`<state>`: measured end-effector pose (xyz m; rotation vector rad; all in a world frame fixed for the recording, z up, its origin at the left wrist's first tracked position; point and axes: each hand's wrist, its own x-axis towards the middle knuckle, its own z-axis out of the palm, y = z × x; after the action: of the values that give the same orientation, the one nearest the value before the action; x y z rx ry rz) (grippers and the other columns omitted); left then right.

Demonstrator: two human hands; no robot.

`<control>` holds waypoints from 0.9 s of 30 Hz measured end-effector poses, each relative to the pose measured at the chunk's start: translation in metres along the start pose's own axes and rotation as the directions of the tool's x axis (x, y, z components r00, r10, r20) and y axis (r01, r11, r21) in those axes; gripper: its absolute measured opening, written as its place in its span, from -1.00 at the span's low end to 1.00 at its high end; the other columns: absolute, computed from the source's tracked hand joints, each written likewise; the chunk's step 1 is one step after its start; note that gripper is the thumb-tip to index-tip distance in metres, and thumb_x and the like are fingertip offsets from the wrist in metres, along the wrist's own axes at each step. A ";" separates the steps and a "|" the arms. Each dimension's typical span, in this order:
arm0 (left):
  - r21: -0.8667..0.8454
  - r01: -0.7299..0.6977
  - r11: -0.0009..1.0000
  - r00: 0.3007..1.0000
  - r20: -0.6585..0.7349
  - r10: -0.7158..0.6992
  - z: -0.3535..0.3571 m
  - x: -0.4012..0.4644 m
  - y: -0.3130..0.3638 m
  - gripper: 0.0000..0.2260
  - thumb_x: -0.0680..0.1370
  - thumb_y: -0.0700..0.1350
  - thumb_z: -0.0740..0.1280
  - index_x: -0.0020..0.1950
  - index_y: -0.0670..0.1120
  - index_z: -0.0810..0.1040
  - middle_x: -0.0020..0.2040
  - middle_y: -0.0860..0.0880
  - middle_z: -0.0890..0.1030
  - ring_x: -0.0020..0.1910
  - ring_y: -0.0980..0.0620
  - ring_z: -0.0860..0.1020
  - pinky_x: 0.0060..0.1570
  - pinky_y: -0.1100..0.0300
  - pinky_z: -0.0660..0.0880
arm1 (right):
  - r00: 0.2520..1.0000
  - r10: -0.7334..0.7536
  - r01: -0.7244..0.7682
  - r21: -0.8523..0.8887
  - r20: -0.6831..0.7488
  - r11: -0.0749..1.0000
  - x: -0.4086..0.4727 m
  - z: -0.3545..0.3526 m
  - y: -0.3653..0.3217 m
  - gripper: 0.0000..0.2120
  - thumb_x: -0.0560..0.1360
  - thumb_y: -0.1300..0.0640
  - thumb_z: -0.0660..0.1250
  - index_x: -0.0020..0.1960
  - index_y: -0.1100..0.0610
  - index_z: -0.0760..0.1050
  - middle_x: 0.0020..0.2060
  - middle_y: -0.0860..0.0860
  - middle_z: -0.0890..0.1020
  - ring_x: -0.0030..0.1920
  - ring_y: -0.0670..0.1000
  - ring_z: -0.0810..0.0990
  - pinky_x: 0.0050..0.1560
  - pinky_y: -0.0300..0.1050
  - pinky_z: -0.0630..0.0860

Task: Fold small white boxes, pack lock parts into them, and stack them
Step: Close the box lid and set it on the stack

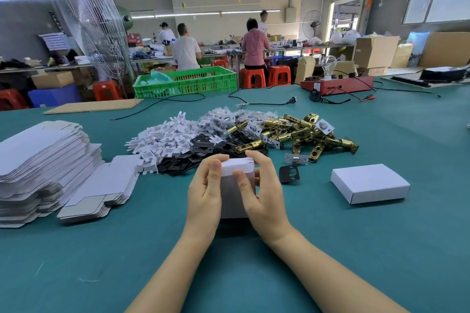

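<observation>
I hold a small white box [235, 193] upright over the green table [152, 249], between both hands. My left hand [206, 193] grips its left side, thumb on the front near the top flap. My right hand [267, 193] wraps its right side, thumb pressing the front face and fingers over the top edge. A closed white box [370, 183] lies to the right. Flat box blanks [43, 162] are stacked at the left. Behind the box lie piles of white plastic pieces [165, 140], black plates [203, 152], bagged parts [223, 119] and brass latches [305, 134].
One black strike plate [289, 173] and a bagged part [296, 159] lie loose right of my hands. Further back are black cables [254, 102], a red test box with a bulb [335, 84], a green crate [185, 82] and a cardboard sheet [94, 105]. People work at far benches.
</observation>
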<state>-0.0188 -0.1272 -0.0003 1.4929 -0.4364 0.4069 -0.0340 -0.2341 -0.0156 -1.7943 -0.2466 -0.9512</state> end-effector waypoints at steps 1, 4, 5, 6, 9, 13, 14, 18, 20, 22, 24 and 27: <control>-0.001 -0.003 1.000 1.000 0.006 0.003 0.000 0.000 0.000 -0.77 0.59 0.13 0.15 0.06 0.11 0.56 -0.06 0.31 0.61 -0.05 0.36 0.52 -0.05 0.52 0.38 | 1.000 0.000 0.000 0.000 -0.012 1.000 0.000 0.000 0.000 -0.66 0.55 0.04 0.27 0.29 0.10 0.41 0.08 -0.05 0.52 0.00 -0.08 0.52 0.05 -0.27 0.44; 0.022 -0.028 0.999 0.999 0.022 0.028 0.001 -0.003 0.000 -0.82 0.60 0.12 0.17 0.11 0.15 0.50 -0.12 0.34 0.57 -0.16 0.36 0.48 -0.10 0.51 0.39 | 0.998 0.052 -0.049 0.053 -0.047 0.997 0.001 0.000 -0.005 -0.73 0.54 0.00 0.27 0.23 -0.05 0.41 0.03 -0.04 0.57 -0.02 -0.07 0.54 0.04 -0.21 0.47; 0.030 -0.034 0.999 0.999 0.016 0.034 0.002 -0.004 0.000 -0.83 0.60 0.12 0.16 0.12 0.17 0.48 -0.16 0.33 0.55 -0.20 0.34 0.47 -0.12 0.50 0.39 | 0.996 0.077 -0.073 0.077 -0.051 0.994 0.002 0.000 -0.006 -0.75 0.53 -0.02 0.27 0.20 -0.08 0.41 0.00 -0.03 0.57 -0.03 -0.05 0.55 0.03 -0.16 0.49; 0.033 -0.041 0.999 0.999 0.007 0.040 0.002 -0.004 0.001 -0.84 0.60 0.12 0.16 0.13 0.19 0.46 -0.20 0.32 0.52 -0.24 0.31 0.45 -0.15 0.48 0.39 | 0.994 0.096 -0.091 0.096 -0.051 0.991 0.003 0.000 -0.008 -0.77 0.52 -0.03 0.28 0.17 -0.09 0.42 -0.03 -0.04 0.58 -0.06 -0.04 0.55 0.00 -0.12 0.50; 0.040 -0.051 0.998 0.998 -0.021 0.052 0.001 -0.002 0.001 -0.83 0.59 0.12 0.14 0.14 0.21 0.43 -0.29 0.29 0.46 -0.29 0.28 0.41 -0.18 0.46 0.38 | 0.990 0.127 -0.117 0.150 -0.055 0.982 0.005 0.001 -0.013 -0.84 0.51 -0.02 0.32 0.08 -0.06 0.48 -0.12 -0.12 0.57 -0.17 -0.07 0.52 -0.11 -0.14 0.47; 0.056 -0.048 0.997 0.999 -0.002 0.048 0.003 -0.001 0.003 -0.86 0.66 -0.03 0.16 0.09 0.19 0.46 -0.14 0.35 0.55 -0.13 0.36 0.48 -0.08 0.52 0.35 | 0.981 0.183 -0.166 0.225 -0.057 0.960 0.006 0.003 -0.014 -0.87 0.50 0.00 0.30 0.04 -0.05 0.50 -0.10 -0.08 0.58 -0.13 -0.05 0.51 -0.06 -0.09 0.47; 0.056 -0.053 0.997 0.999 0.006 0.053 0.004 -0.001 0.004 -0.85 0.66 -0.07 0.17 0.07 0.18 0.47 -0.08 0.36 0.56 -0.08 0.36 0.48 -0.05 0.53 0.34 | 0.979 0.199 -0.181 0.242 -0.050 0.953 0.006 0.004 -0.014 -0.88 0.50 0.00 0.29 0.04 -0.06 0.49 -0.09 -0.05 0.59 -0.12 -0.03 0.52 -0.05 -0.05 0.47; 0.005 -0.053 0.999 0.999 0.011 0.053 0.004 -0.001 0.004 -0.86 0.59 -0.02 0.17 -0.01 0.09 0.52 -0.12 0.31 0.58 -0.11 0.34 0.49 -0.06 0.49 0.36 | 0.982 0.183 -0.167 0.235 -0.050 0.958 0.006 0.003 -0.012 -0.92 0.51 0.02 0.28 0.00 -0.08 0.48 -0.10 0.00 0.58 -0.14 0.03 0.52 -0.09 -0.04 0.45; -0.010 -0.055 0.998 0.998 0.010 0.055 0.003 -0.002 0.004 -0.86 0.58 -0.01 0.17 -0.02 0.07 0.52 -0.15 0.29 0.58 -0.15 0.32 0.49 -0.10 0.49 0.37 | 0.986 0.157 -0.143 0.212 -0.053 0.967 0.005 0.003 -0.011 -0.93 0.51 0.03 0.27 -0.01 -0.10 0.47 -0.13 -0.03 0.57 -0.16 0.01 0.51 -0.11 -0.11 0.42; 0.005 -0.070 0.998 0.998 0.009 0.070 0.003 -0.003 0.003 -0.86 0.59 -0.03 0.17 -0.01 0.07 0.52 -0.16 0.29 0.58 -0.17 0.33 0.49 -0.12 0.48 0.38 | 0.989 0.134 -0.121 0.191 -0.057 0.974 0.005 0.002 -0.010 -0.94 0.52 0.03 0.27 -0.02 -0.10 0.47 -0.15 -0.04 0.56 -0.18 -0.01 0.51 -0.11 -0.16 0.41; 0.034 -0.089 0.995 0.996 0.012 0.089 0.002 -0.003 0.002 -0.86 0.60 -0.03 0.16 -0.01 0.11 0.51 -0.16 0.29 0.58 -0.18 0.31 0.49 -0.13 0.48 0.38 | 0.991 0.118 -0.106 0.175 -0.056 0.979 0.005 0.001 -0.009 -0.93 0.52 0.03 0.27 -0.01 -0.10 0.46 -0.17 -0.06 0.55 -0.19 -0.04 0.50 -0.13 -0.19 0.40; 0.063 -0.107 0.992 0.994 0.025 0.105 -0.001 -0.003 0.001 -0.81 0.60 -0.01 0.18 -0.04 0.26 0.53 -0.15 0.26 0.59 -0.20 0.27 0.49 -0.13 0.46 0.40 | 0.993 0.102 -0.092 0.167 -0.056 0.982 0.003 0.000 -0.008 -0.92 0.53 0.03 0.26 0.00 -0.14 0.45 -0.16 -0.08 0.56 -0.18 -0.06 0.52 -0.13 -0.26 0.40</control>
<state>-0.0213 -0.1261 -0.0010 1.5424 -0.5255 0.4929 -0.0366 -0.2313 -0.0077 -1.6073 -0.1893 -0.8921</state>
